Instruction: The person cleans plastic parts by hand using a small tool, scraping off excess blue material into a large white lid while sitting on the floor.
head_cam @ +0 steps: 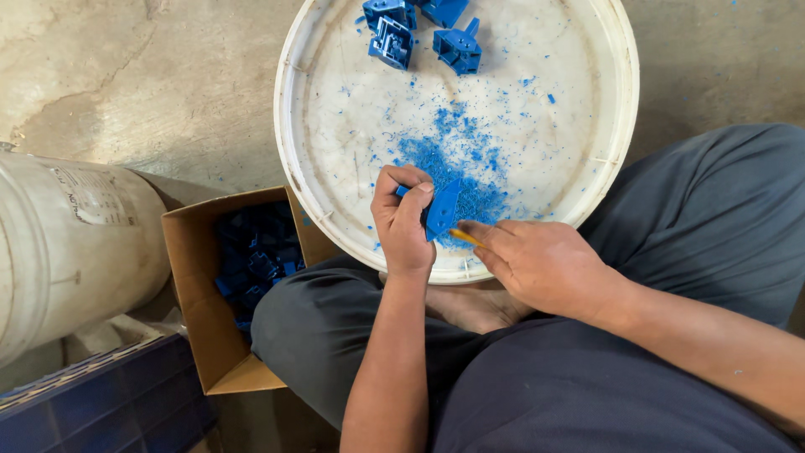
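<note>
- Far left of the frame: large off-white plastic drum (63,243) lying on its side, a paper label on its upper face.
- Lower left corner: dark blue ribbed plastic crate (101,403), only partly in view.
- Left of centre: open brown cardboard box (197,310) on the concrete floor (151,75), holding a heap of dark blue moulded plastic parts (256,260) in shadow.
- Centre: left hand (404,220) over the near rim of the tray; fingers curled and pinched around a small blue moulded plastic piece (442,210), thumb across its front. The piece sits just below frame centre, above the shavings.
- Upper centre: round white plastic tray (604,109), shallow-rimmed, resting on the floor ahead of the person's knees. Loose blue plastic shavings (457,164) scattered over it, thickest near the hands.
- Top edge of tray: three more blue moulded plastic blocks (419,33), grouped close together, well apart from the hands.
- Right of centre: right hand (537,260), fingers pressed together and closed on a thin yellow-orange tool tip (465,236); the tip touches the lower edge of the held piece.
- Lower right: person's legs in dark grey trousers (696,226), crossed, with a bare foot (474,306) showing under the wrists.
</note>
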